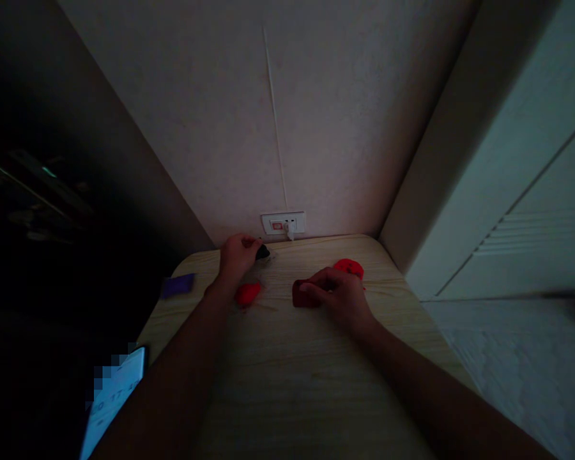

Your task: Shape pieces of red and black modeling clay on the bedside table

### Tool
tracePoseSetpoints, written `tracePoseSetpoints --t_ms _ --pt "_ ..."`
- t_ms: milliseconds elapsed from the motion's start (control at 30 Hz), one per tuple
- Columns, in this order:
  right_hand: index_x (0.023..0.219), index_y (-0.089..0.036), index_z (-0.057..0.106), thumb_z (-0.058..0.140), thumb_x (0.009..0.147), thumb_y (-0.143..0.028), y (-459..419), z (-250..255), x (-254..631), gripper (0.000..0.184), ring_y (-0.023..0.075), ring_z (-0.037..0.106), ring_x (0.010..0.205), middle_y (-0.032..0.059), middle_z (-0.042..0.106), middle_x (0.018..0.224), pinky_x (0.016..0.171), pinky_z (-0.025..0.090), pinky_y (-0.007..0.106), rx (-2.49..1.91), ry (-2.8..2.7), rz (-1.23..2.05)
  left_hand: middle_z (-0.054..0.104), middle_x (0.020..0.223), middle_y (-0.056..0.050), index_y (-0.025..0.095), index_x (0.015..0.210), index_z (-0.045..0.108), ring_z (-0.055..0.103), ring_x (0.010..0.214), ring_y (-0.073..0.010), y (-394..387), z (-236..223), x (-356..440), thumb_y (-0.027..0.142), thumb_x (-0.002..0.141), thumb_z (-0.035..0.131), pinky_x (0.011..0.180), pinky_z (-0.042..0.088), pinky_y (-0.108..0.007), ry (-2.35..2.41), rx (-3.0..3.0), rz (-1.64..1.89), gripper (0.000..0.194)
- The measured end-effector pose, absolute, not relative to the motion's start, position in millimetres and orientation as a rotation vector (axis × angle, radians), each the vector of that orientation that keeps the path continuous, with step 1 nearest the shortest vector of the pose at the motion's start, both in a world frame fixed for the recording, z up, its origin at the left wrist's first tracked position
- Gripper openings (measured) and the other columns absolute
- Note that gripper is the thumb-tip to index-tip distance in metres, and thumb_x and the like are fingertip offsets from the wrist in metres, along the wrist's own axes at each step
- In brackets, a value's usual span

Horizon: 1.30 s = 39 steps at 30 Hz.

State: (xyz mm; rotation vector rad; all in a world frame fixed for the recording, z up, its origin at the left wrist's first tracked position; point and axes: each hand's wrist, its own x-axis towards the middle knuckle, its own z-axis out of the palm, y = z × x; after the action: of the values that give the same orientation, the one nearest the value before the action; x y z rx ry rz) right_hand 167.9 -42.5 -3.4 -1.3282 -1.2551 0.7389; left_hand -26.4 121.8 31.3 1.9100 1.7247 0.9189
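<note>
My left hand (238,257) is closed near the table's far left edge, its fingers pinching a small black object (262,252) whose kind I cannot make out. Just below that hand, a bright red pouch-like thing (248,294) lies on the wood. My right hand (340,295) grips a dark red, flat piece with rounded corners (305,294) between thumb and fingers, low over the table. Behind its knuckles shows a bright red round item with dark marks (349,267), partly hidden by the hand.
The light wooden table (287,370) stands against a wall with a socket (282,223) and white plug. A purple packet (177,285) lies at the left edge. A lit phone-like screen (115,396) is at lower left. A pale door (522,191) stands right.
</note>
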Motion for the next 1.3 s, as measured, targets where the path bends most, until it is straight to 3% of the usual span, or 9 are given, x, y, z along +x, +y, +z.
tracePoseSetpoints --t_ms 133,300,367,467,600,733,900,1100,1300 --pt "0.086 -0.019 0.079 0.072 0.086 -0.042 -41 -6 169 0.024 0.0194 0.072 0.067 0.0054 0.079 0.077 0.060 0.056 0.028 -1.298 -1.296 0.737 0.077 0.086 -0.012 0.017 0.081 0.075 0.071 0.082 -0.0260 128 23 -27 0.036 0.081 0.068 0.075 0.049 -0.033 1.738 1.943 0.889 0.021" --pt "0.061 -0.019 0.063 0.050 0.100 -0.053 -40 -2 173 0.053 0.0149 0.058 0.050 0.0019 0.063 0.054 0.050 0.044 0.026 -1.402 -1.341 0.644 0.075 0.104 -0.016 0.014 0.099 0.075 0.069 0.100 -0.0293 119 27 -33 0.039 0.087 0.061 0.089 0.048 -0.037 1.768 1.979 0.962 0.031" --pt "0.059 -0.020 0.058 0.046 0.101 -0.053 -39 1 175 0.054 0.0142 0.055 0.050 0.0005 0.058 0.052 0.051 0.042 0.026 -1.422 -1.354 0.595 0.072 0.115 -0.016 0.015 0.109 0.073 0.066 0.107 -0.0284 102 35 -32 0.038 0.089 0.058 0.096 0.046 -0.037 1.786 1.983 1.059 0.034" --pt "0.067 -0.021 0.058 0.058 0.095 -0.051 -38 2 178 0.041 0.0146 0.054 0.052 -0.0006 0.059 0.057 0.051 0.042 0.027 -1.408 -1.307 0.590 0.073 0.102 -0.010 0.017 0.107 0.071 0.066 0.087 -0.0240 66 47 -24 0.036 0.092 0.054 0.086 0.049 -0.036 1.594 2.004 1.267 0.030" --pt "0.081 -0.018 0.066 0.076 0.080 -0.039 -34 -3 182 0.023 0.0169 0.064 0.062 0.0029 0.070 0.070 0.058 0.051 0.028 -1.337 -1.214 0.707 0.072 0.091 -0.007 0.019 0.090 0.072 0.064 0.082 -0.0219 27 44 -9 0.022 0.088 0.057 0.081 0.049 -0.034 1.227 2.270 1.060 0.016" --pt "0.082 -0.017 0.072 0.082 0.072 -0.032 -32 -7 184 0.020 0.0189 0.071 0.070 0.0055 0.076 0.076 0.069 0.058 0.031 -1.295 -1.162 0.823 0.072 0.093 -0.008 0.018 0.091 0.071 0.066 0.088 -0.0217 13 25 -5 0.010 0.085 0.055 0.085 0.050 -0.034 1.187 2.286 1.105 0.019" --pt "0.082 -0.019 0.074 0.088 0.067 -0.032 -38 3 180 0.024 0.0197 0.076 0.076 0.0050 0.080 0.083 0.071 0.062 0.030 -1.157 -1.044 1.058 0.071 0.086 -0.004 0.018 0.092 0.070 0.064 0.079 -0.0179 6 11 -10 0.009 0.086 0.057 0.077 0.052 -0.031 1.117 2.253 1.283 0.017" --pt "0.080 -0.017 0.075 0.086 0.074 -0.039 -50 22 173 0.025 0.0164 0.072 0.061 0.0042 0.078 0.070 0.060 0.060 0.027 -1.154 -1.120 1.120 0.070 0.082 -0.003 0.017 0.087 0.069 0.064 0.077 -0.0170 1 8 -9 0.009 0.086 0.057 0.074 0.050 -0.029 1.032 2.239 1.306 0.015" --pt "0.074 -0.019 0.064 0.064 0.094 -0.051 -50 17 173 0.038 0.0122 0.060 0.050 0.0030 0.073 0.067 0.050 0.049 0.024 -1.184 -1.158 1.039 0.071 0.082 -0.003 0.018 0.087 0.068 0.065 0.078 -0.0169 4 4 -9 0.006 0.085 0.055 0.074 0.050 -0.030 0.994 2.206 1.299 0.017"
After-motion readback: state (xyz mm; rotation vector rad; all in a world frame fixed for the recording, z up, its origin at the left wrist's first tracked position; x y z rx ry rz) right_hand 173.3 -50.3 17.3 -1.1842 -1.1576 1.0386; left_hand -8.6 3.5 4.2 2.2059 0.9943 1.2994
